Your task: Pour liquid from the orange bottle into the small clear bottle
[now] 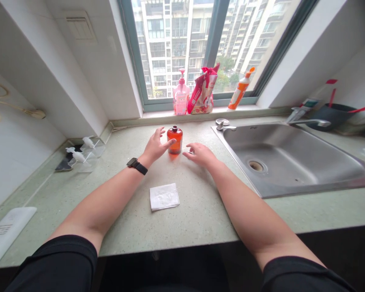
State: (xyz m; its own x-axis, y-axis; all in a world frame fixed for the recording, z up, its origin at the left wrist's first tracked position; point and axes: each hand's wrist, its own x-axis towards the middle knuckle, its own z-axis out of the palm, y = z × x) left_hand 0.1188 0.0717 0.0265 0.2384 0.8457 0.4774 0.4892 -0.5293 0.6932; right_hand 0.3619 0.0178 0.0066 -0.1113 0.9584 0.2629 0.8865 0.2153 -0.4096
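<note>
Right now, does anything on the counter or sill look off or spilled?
The orange bottle on the window sill looks odd: its cap seems flipped open, and it appears to lean, though that may be distortion. The red bottle near your left hand stands upright, and I see no spill on the counter.

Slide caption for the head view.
Left hand and right hand flank a translucent amber bottle on a speckled pale-green countertop, folded white tissue nearer the camera, stainless-steel sink at right.
</note>
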